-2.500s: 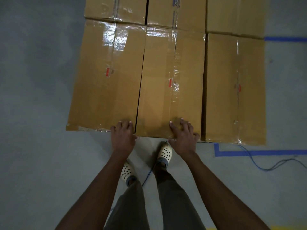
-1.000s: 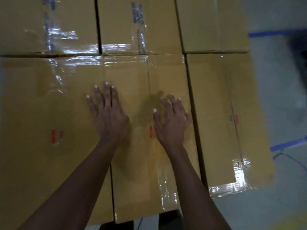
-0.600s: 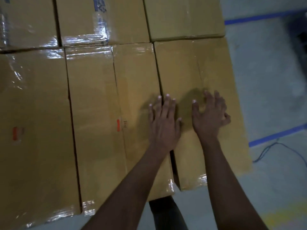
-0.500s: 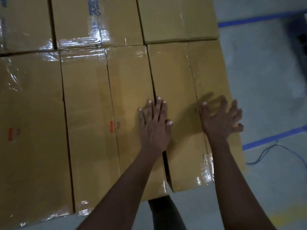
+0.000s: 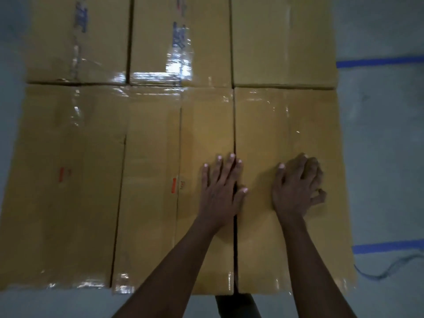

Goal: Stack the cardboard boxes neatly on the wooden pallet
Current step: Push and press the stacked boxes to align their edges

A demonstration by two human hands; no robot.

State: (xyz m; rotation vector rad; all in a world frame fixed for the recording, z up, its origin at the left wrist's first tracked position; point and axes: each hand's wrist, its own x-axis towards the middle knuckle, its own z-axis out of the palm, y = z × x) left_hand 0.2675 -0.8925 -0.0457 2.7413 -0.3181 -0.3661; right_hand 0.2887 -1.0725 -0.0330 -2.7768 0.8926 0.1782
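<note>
Several taped cardboard boxes lie side by side in two rows, tops facing me. My left hand point(image 5: 221, 189) rests flat, fingers spread, over the seam between the near middle box point(image 5: 156, 180) and the near right box point(image 5: 286, 125). My right hand point(image 5: 297, 184) lies on the near right box with its fingers loosely curled, holding nothing. The near left box point(image 5: 62, 180) touches the middle one. Three more boxes fill the far row, among them the far middle box point(image 5: 179, 37). The boxes hide the pallet.
Grey floor point(image 5: 385, 157) surrounds the stack. Blue tape lines point(image 5: 378, 61) run along the right side, and a thin cable point(image 5: 390, 269) lies on the floor near the right front corner. My leg point(image 5: 236, 305) shows below the front edge.
Both hands went from the front edge of the middle box onto the box tops, then slid right to the middle-right seam. My right fingers have curled since half a second ago.
</note>
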